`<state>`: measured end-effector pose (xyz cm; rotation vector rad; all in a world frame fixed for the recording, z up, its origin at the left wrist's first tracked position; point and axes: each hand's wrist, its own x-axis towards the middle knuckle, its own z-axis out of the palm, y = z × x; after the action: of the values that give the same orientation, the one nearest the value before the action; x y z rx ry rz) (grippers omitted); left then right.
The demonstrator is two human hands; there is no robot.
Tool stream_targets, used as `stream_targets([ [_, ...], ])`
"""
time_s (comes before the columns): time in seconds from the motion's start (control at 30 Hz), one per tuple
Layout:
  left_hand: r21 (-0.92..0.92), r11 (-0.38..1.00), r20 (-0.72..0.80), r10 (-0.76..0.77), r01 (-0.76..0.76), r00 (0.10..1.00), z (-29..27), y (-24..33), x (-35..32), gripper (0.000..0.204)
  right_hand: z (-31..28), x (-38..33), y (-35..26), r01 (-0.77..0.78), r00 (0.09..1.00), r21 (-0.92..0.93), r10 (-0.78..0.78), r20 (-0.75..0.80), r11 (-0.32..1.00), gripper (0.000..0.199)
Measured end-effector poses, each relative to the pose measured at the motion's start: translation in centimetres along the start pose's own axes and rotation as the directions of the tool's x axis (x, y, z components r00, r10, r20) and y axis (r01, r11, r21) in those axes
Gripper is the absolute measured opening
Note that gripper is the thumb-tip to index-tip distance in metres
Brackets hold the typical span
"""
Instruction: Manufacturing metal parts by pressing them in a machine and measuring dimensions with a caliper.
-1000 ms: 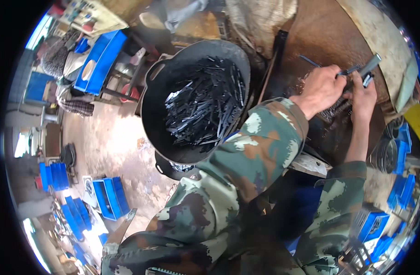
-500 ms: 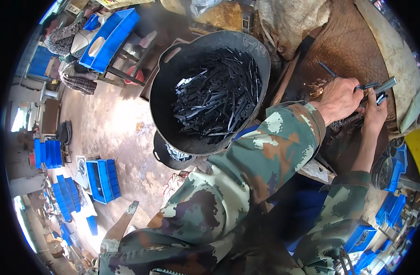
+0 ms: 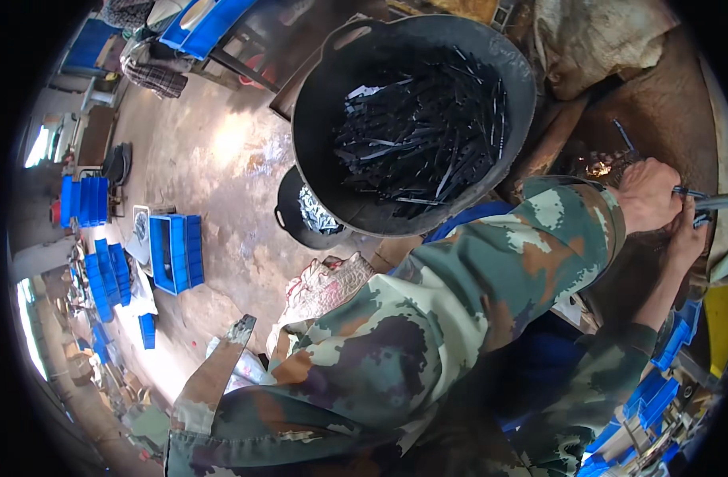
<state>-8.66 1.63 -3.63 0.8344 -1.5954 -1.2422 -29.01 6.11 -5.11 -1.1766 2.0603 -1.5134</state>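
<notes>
Here at the far right, the left hand is curled tight, knuckles up, apparently pinching a slim dark piece that pokes out past its fingers toward a grey tube. Just nearer the body, the right hand sits with fingers raised against the tube's underside; whether they close around it, I can't tell. And there, just beyond the left hand's knuckles, sparks glow orange, so this piece looks mid-work, not finished! A blue-dark strip slants down toward that same hand; its lower end is hidden. Left of both hands, a big black basin carries a deep heap of dark strips. Done or waiting? Nothing visible settles it. Farther left, a smaller basin holds pale pieces, well apart from either hand.
</notes>
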Motion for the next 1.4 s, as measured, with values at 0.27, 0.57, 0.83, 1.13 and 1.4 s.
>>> stream_targets([
  [0.27,-0.039,0.995,-0.006,-0.088,0.088,0.996,-0.8,0.3,-0.1,0.023,1.7,-2.0,-3.0,-0.024,1.000,0.101,0.024,0.003,0.995,0.025],
  [0.57,0.119,0.989,0.062,0.085,-0.092,0.994,-1.6,-0.4,0.6,0.032,2.4,-3.1,-4.1,0.004,0.993,-0.063,-0.012,-0.114,0.998,0.035],
  [0.83,0.115,0.992,0.098,-0.055,0.043,0.994,-3.6,0.7,0.0,0.033,3.6,-4.2,-5.4,0.001,0.992,0.086,0.010,-0.125,0.996,0.026],
  [1.13,0.064,0.998,0.114,-0.008,0.001,0.994,-4.6,2.9,-0.6,0.032,2.1,-5.0,-5.3,-0.039,0.991,0.097,0.051,-0.126,0.995,0.030],
  [1.4,0.134,0.991,0.156,-0.052,0.031,0.986,-6.2,2.3,-0.8,0.032,-1.9,-14.8,-8.0,-0.189,0.941,0.081,0.157,0.299,0.979,0.026],
])
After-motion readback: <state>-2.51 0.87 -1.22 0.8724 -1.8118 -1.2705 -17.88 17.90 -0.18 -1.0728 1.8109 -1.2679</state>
